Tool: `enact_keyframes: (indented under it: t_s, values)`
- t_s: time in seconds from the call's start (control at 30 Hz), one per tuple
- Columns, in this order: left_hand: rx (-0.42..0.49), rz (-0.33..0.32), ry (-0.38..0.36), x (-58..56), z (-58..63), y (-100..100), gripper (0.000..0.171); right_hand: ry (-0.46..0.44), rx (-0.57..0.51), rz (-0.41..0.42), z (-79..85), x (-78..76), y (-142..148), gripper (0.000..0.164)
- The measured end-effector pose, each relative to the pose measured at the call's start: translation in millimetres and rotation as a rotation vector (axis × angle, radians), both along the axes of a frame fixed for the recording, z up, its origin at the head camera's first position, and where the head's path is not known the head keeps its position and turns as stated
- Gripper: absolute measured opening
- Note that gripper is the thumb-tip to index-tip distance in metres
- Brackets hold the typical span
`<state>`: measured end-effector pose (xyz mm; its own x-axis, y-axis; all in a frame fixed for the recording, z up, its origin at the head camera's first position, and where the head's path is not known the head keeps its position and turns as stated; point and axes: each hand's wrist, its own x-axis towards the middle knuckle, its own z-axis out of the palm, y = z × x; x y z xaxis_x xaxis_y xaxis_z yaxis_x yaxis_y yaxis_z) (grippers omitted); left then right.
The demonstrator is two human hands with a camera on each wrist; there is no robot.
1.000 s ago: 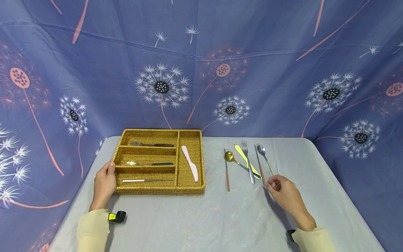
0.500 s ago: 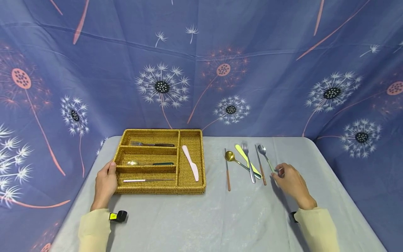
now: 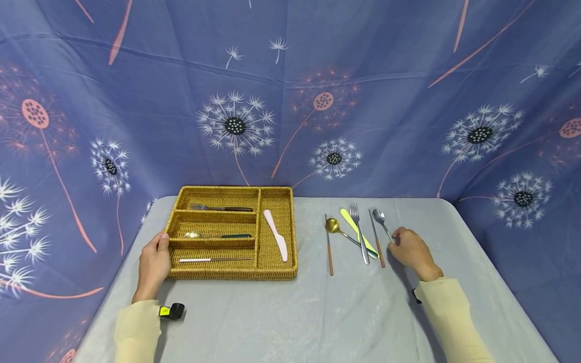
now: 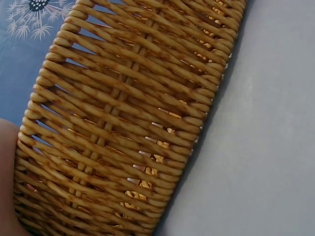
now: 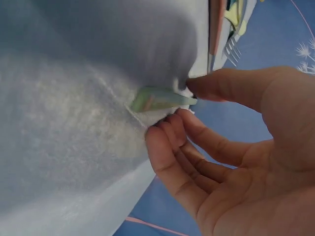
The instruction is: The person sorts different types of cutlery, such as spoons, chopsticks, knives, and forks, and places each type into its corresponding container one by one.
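My left hand [image 3: 153, 263] grips the left wall of the woven cutlery tray [image 3: 209, 274], thumb on the rim. Close up in the left wrist view is the tray's woven outer wall [image 4: 118, 108]. At the right of the table, my right hand [image 3: 412, 253] pinches the handle of a silver spoon [image 3: 379, 216] lying on the cloth. The right wrist view has its green handle [image 5: 157, 99] between thumb and fingers; the bowl is out of sight there. To the hand's left lies a wooden-handled chopstick [image 3: 379, 247].
Left of the spoon lie a fork [image 3: 358, 232], a yellow-green knife [image 3: 349, 219], a gold spoon [image 3: 333, 225] and another chopstick [image 3: 330, 254]. The tray's compartments hold a black-handled fork [image 3: 227, 208], a green-handled spoon [image 3: 192, 234], a white-ended chopstick [image 3: 195, 260] and a pink knife [image 3: 275, 234].
My right hand has moved right and away from me, from beside the chopstick to the green spoon handle, and its fingers have drawn in around it. My left hand stays on the tray.
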<state>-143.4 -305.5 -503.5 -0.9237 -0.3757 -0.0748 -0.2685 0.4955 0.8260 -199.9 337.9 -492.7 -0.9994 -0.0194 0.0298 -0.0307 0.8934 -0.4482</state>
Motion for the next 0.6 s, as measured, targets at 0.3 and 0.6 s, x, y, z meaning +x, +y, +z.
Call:
enact_keyframes:
  t_s: [0.3, 0.6]
  values:
    - [-0.007, 0.01, 0.003, -1.2, 0.4, -0.8, 0.065, -0.029, 0.013, -0.035, -0.6, -4.7, -3.9, 0.017]
    - [-0.014, 0.019, 0.009, -1.1, -1.0, 0.0, 0.065, -0.048, 0.013, -0.061, -1.7, -5.0, -6.1, 0.018]
